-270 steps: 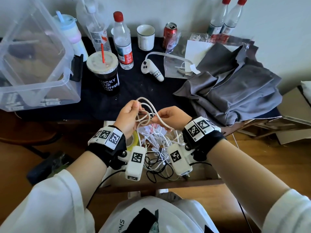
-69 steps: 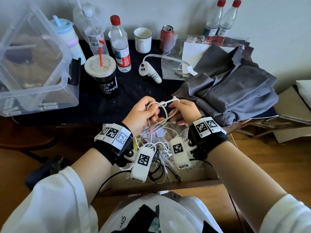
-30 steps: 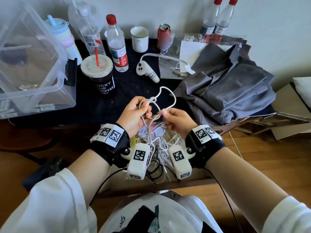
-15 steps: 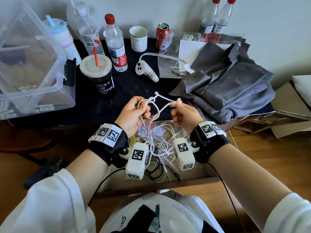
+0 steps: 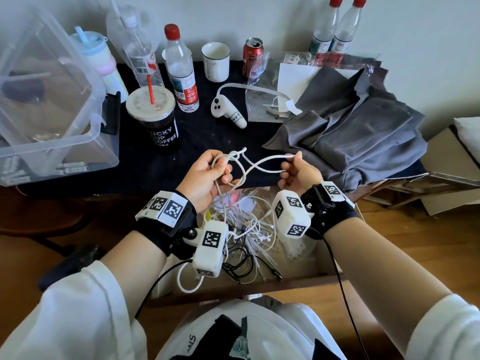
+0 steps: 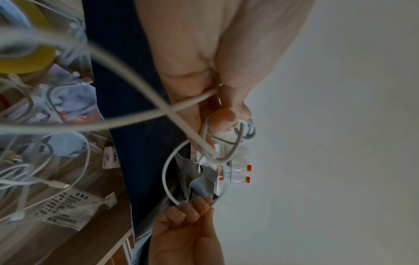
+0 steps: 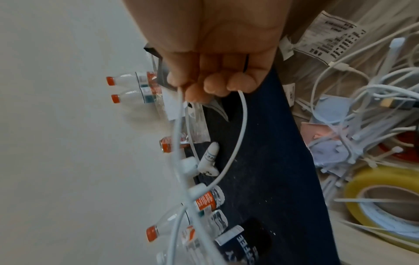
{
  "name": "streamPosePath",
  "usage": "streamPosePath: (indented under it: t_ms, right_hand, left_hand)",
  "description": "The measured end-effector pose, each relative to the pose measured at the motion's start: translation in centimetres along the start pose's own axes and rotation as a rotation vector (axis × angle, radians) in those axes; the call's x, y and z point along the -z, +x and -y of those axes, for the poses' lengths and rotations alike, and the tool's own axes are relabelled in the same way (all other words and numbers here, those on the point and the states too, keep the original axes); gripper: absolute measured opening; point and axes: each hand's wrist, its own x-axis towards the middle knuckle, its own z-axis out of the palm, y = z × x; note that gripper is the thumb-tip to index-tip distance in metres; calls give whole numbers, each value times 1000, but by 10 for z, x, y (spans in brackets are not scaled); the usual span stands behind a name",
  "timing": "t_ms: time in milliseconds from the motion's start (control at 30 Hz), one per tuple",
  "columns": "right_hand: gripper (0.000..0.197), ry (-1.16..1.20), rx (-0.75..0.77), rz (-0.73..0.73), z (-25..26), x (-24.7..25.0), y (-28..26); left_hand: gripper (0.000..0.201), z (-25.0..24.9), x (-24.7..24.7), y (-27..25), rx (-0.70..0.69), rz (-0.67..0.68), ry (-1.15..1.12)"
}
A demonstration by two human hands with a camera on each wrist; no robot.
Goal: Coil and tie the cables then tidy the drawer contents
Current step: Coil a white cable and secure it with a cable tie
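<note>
A white cable (image 5: 259, 162) stretches between my two hands above the table's front edge. My left hand (image 5: 220, 167) grips its coiled loops, with a loose knot (image 5: 235, 154) just above the fingers. My right hand (image 5: 288, 165) pinches a loop of the same cable, pulled out to the right. In the left wrist view the cable (image 6: 158, 111) crosses the left fingers (image 6: 226, 114). In the right wrist view two strands of the cable (image 7: 240, 129) run down from the curled right fingers (image 7: 215, 86). Below the hands the open drawer (image 5: 306, 271) holds a tangle of white and black cables (image 5: 249, 229).
The dark table (image 5: 207, 131) carries a coffee cup (image 5: 155, 120), bottles (image 5: 181, 71), a mug (image 5: 215, 61), a can (image 5: 252, 58), a white controller (image 5: 228, 113), a grey cloth (image 5: 350, 131) and a clear bin (image 5: 46, 100). In the drawer lie a yellow tape roll (image 7: 385, 206) and cable ties (image 7: 340, 152).
My right hand has moved to the right, away from the left hand, drawing the cable loop out longer. The left hand keeps its hold on the coil.
</note>
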Motion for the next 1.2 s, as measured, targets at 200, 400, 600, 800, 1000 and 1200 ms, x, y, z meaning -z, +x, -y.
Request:
streamPosePath:
  t_ms: [200, 400, 600, 800, 1000, 1200]
  right_hand:
    - [30, -345, -69, 370, -20, -15, -21]
    - [28, -179, 74, 206, -18, -16, -12]
    - [28, -4, -27, 32, 3, 14, 4]
    - [20, -325, -137, 389, -19, -10, -20]
    - [27, -181, -45, 289, -18, -11, -13]
    - [39, -11, -75, -42, -14, 9, 5]
  left_hand:
    - [16, 4, -7, 2, -8, 7, 6]
    - [17, 3, -4, -1, -10, -3, 46]
    - [15, 4, 8, 1, 4, -39, 6]
    - [15, 10, -7, 4, -18, 11, -16]
    - [15, 10, -3, 6, 9, 24, -37]
    - [17, 9, -2, 1, 35, -4, -36]
